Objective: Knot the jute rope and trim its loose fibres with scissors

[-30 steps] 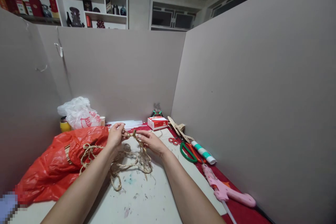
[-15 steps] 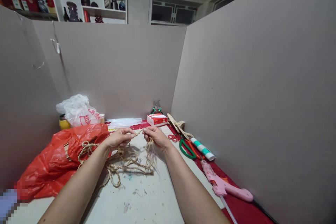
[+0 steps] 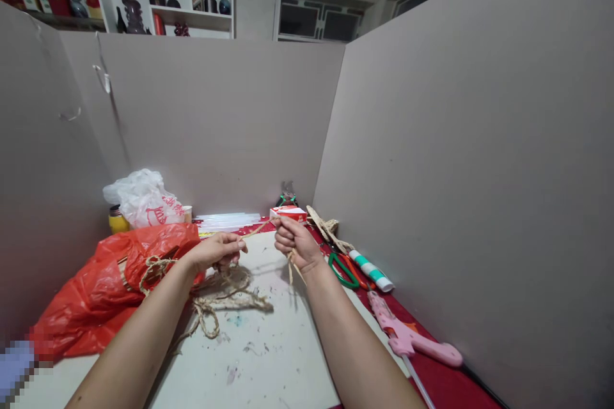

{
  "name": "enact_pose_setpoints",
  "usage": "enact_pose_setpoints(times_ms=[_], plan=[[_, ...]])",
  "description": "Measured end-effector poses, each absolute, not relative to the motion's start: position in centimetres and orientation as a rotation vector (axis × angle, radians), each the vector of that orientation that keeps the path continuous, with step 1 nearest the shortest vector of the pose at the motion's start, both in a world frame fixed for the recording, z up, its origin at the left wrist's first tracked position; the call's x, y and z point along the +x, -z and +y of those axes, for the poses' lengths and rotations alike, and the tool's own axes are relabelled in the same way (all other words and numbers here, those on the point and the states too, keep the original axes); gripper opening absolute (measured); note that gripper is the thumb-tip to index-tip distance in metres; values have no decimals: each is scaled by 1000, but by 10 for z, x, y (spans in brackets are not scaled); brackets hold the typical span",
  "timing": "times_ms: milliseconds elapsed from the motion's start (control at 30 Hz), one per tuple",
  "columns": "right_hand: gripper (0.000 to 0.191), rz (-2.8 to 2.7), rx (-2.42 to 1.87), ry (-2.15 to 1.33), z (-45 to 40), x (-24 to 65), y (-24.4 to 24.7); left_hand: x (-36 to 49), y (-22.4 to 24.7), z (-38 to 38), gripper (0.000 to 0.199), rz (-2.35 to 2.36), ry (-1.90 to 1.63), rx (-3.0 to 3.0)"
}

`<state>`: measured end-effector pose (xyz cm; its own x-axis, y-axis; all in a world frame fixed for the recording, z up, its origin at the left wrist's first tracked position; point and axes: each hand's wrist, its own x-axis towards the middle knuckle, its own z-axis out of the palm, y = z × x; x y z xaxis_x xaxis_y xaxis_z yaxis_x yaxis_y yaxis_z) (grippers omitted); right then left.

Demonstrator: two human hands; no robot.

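Grey partitions stand around our white, stained board. Along the board's left side we see a red bag, and beyond the board's far left corner a white bag. Rope lies in a loose heap on the left half of the board. Right of the board we have a pink glue gun. Above the board's far left part, our left hand pinches a strand between thumb and fingertips; above its far right part, our right hand curls into a fist around that strand, which stretches between them.
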<state>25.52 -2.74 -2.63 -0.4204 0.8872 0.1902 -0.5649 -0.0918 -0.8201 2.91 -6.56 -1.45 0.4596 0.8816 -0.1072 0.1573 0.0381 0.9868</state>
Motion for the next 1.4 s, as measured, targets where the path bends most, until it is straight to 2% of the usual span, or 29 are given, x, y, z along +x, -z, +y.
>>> enact_pose_setpoints(times_ms=[233, 400, 533, 633, 700, 933, 1033, 1200, 1400], plan=[[22, -967, -454, -1679, -26, 258, 25, 12, 19, -54, 36, 984, -964, 1257], [22, -1033, -448, -1757, -32, 246, 26, 14, 24, -55, 35, 1109, -867, 1388], [36, -1145, -442, -1790, -41, 237, 23, 27, 26, -59, 35, 1072, -819, 1393], [51, -1306, -503, -1793, -47, 227, 24, 38, 27, -60, 32, 1074, -944, 1376], [54, -1451, -601, -1728, -49, 220, 28, 43, 29, -60, 30, 1077, -1035, 1379], [30, -1889, -753, -1118, -48, 205, 44, 41, 30, -57, 14, 1014, -1037, 1366], [25, -1939, -749, -971, -45, 208, 45, 39, 28, -58, 19, 1011, -1019, 1303], [28, -1947, -790, -996, -44, 209, 43, 41, 28, -56, 25, 1094, -1215, 1176], [32, -1865, -932, -1227, -45, 208, 42, 37, 32, -45, 24, 1049, -1420, 1033]])
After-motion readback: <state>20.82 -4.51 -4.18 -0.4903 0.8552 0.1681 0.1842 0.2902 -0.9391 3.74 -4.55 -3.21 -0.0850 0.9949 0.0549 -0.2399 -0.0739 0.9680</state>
